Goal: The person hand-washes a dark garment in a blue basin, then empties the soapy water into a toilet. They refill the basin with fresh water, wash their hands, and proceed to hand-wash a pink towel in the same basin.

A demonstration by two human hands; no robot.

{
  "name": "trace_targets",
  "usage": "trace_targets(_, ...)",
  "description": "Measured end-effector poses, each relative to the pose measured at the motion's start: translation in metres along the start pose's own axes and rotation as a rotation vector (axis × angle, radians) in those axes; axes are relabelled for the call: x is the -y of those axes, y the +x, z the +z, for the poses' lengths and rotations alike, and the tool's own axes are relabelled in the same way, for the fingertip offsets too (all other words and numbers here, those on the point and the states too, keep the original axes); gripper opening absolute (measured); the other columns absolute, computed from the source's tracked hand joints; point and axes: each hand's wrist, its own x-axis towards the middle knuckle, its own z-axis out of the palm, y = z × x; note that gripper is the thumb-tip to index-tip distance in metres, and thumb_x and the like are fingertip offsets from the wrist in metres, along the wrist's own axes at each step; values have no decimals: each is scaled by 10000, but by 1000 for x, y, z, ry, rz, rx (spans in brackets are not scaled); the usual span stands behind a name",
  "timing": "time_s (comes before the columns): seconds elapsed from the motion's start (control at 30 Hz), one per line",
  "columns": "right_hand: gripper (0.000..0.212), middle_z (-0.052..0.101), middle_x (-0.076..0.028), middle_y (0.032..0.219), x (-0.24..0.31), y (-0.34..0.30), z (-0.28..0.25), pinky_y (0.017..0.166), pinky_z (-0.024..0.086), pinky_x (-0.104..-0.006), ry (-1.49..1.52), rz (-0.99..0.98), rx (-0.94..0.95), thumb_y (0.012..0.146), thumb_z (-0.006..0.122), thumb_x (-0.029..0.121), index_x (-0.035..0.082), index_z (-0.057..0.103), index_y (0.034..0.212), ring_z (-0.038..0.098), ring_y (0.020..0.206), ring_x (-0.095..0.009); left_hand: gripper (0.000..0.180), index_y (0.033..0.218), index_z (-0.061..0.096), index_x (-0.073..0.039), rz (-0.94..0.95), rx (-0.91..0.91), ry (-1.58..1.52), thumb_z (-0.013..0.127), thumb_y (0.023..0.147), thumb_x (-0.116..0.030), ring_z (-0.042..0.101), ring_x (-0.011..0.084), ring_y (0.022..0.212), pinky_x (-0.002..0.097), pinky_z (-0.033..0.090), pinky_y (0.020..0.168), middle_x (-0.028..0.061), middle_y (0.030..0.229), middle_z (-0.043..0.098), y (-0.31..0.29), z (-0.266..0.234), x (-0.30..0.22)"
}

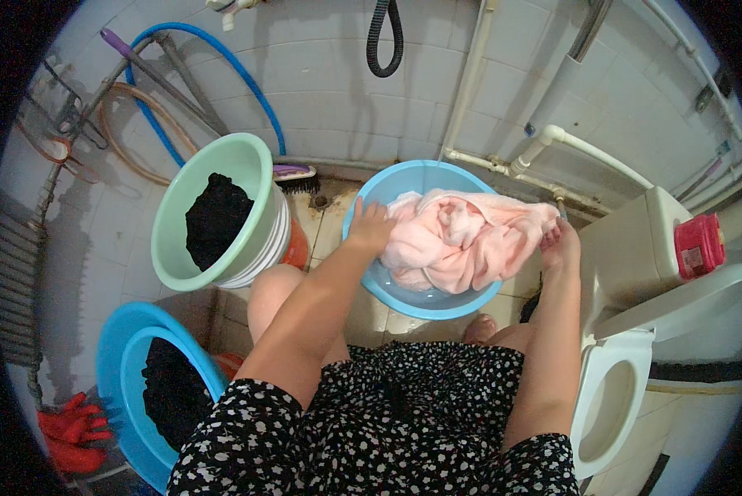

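A large pink cloth, soft like a towel and bunched in folds, lies in a light blue basin with some water showing below it. My right hand is closed on the cloth's right end and holds it out over the basin's right rim. At the basin's left side, my left hand rests against the cloth's left edge, its fingers stretched out and a little apart. Part of the cloth's underside is hidden in the basin.
Left stands a pale green basin with black cloth, raised on a striped bucket. Nearer are stacked blue basins with more black cloth, and red gloves. A toilet stands right; a brush lies by the wall.
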Motion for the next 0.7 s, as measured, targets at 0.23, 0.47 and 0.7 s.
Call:
trace_targets(0.23,616,476,-191,1216,-2,-49,29,820,454,-348,-364,-186,36,827,561,113,27,280,1369,518,1045,-247,350,1092,549,-88,-254,-80,-606,507,805,-284,571,321,936,479,336,940,154,942,620,29,-60,-1)
trace_targets(0.47,747,421,-213,1276,-49,-102,70,988,348,-403,-1060,-867,556,675,695,106,16,346,1328,406,1197,-343,318,982,521,20,-296,-304,-1313,551,782,-224,587,291,838,369,455,734,186,889,603,50,-85,-20)
trace_targets(0.7,1097,190,-250,1392,-68,-141,103,1016,306,-429,-1071,-1295,464,536,818,201,37,152,1392,298,1230,-430,327,1103,482,0,-73,-111,-1932,587,834,-153,560,155,909,277,465,788,88,1015,578,44,-150,-45)
